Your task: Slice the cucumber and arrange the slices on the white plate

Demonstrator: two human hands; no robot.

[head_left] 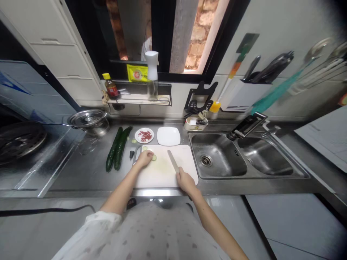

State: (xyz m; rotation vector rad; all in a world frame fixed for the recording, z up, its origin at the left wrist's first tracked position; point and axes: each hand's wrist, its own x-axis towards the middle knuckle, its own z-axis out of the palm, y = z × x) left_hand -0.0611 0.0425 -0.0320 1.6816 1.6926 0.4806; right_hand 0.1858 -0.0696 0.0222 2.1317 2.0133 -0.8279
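Note:
My right hand [185, 180] is closed around the handle of a knife [173, 161], whose blade points up and left over the white cutting board [165, 180]. At the board's upper left, my left hand [145, 158] has its fingers pinched at a cucumber slice [154, 157]; whether they grip it is too small to tell. Another slice [145, 148] lies just above that hand. Two whole cucumbers [119, 150] rest left of the board. Behind the board are a round plate with chopped red pieces [145, 135] and a white square plate [168, 136].
A double sink [219, 155] adjoins the board's right side. At the left stand a lidded steel pot [90, 121] and a dark pan [21, 139]. A small dark object [131, 155] lies beside the board. The wall shelf [135, 99] holds a sauce bottle [111, 86] and a spray bottle [152, 76].

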